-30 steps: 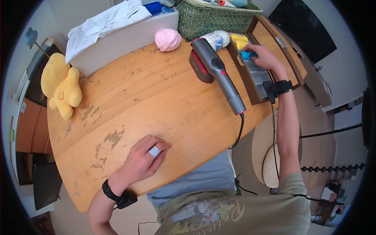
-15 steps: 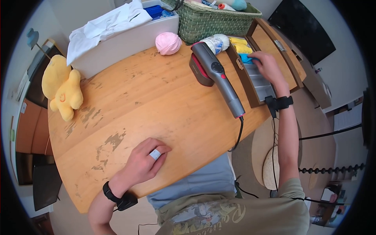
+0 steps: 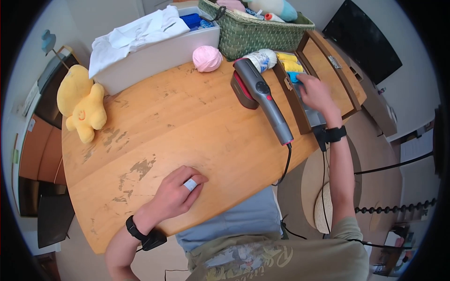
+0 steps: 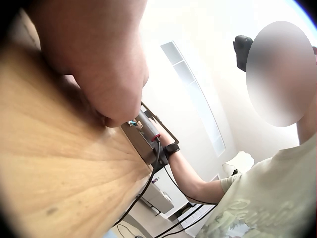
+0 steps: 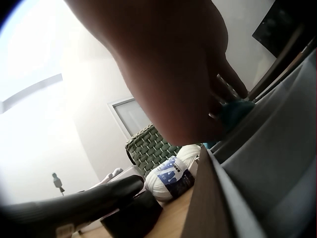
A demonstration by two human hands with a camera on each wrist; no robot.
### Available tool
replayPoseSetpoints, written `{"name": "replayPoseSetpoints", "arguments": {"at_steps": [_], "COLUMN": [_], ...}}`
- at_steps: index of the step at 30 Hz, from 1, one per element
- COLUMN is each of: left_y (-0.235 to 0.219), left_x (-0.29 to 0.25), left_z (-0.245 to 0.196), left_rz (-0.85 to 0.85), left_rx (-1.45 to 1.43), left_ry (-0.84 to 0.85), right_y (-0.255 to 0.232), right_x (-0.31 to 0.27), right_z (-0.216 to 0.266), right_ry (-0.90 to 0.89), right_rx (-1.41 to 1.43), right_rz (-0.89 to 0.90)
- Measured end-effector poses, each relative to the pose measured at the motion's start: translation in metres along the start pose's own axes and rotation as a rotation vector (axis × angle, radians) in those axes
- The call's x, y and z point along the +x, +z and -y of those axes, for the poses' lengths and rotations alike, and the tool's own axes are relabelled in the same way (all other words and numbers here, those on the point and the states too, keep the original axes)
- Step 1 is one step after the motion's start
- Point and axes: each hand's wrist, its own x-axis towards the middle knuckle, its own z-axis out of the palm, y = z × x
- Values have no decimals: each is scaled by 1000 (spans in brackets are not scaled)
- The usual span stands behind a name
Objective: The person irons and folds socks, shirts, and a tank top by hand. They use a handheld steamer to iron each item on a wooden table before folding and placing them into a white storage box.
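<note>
In the head view the right hand (image 3: pixel 316 93) reaches into a brown open box (image 3: pixel 302 114) and pinches a blue cloth (image 3: pixel 294 76) in one of its compartments. Beside that cloth lie yellow rolls (image 3: pixel 292 66). From the right wrist, the fingers (image 5: pixel 229 79) of the right hand are bent down onto the blue-green cloth (image 5: pixel 237 113); its thumb is hidden. The left hand (image 3: pixel 176 194) rests on the wooden table (image 3: pixel 225 154), fingers loosely curled and holding nothing, with a white band around one finger.
Left of the box lies a grey handheld appliance (image 3: pixel 269 105) with a cord. Behind are white yarn (image 3: pixel 263 60), pink yarn (image 3: pixel 207 58), a green basket (image 3: pixel 262 37) and a white bin (image 3: pixel 150 58). A yellow plush (image 3: pixel 84 110) sits at the left.
The right hand has drawn slightly nearer the body within the box and now covers more of the grey compartments. The left hand stays in place on the table. The head view has shifted a little.
</note>
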Motion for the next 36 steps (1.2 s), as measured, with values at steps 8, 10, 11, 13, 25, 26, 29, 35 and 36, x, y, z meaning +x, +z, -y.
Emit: {"name": "replayPoseSetpoints", "arguments": {"at_steps": [8, 10, 11, 13, 25, 26, 29, 35, 36], "left_y": [2, 2, 2, 1, 0, 1, 0, 0, 0], "left_x": [-3, -3, -3, -3, -3, -3, -4, -4, -4], "left_z": [2, 2, 2, 1, 1, 1, 1, 0, 0], "left_rz": [-25, -18, -14, -5, -22, -23, -23, -13, -8], "left_rx": [4, 4, 5, -2, 4, 7, 8, 1, -1], "left_ry": [15, 9, 5, 7, 17, 17, 11, 1, -1], "right_y": [-23, -37, -45, -57, -46, -46, -43, -51, -53], "right_x": [-19, -22, -26, -32, -41, -45, -60, -72, -73], "right_z": [43, 67, 82, 112, 132, 130, 121, 106, 104], "right_ry": [-151, -169, -124, -34, 7, 7, 6, 145, 148], "right_rx": [223, 408, 461, 568, 576, 568, 508, 515, 504], "right_rz": [-263, -211, -143, -8, 284, 279, 185, 176, 172]}}
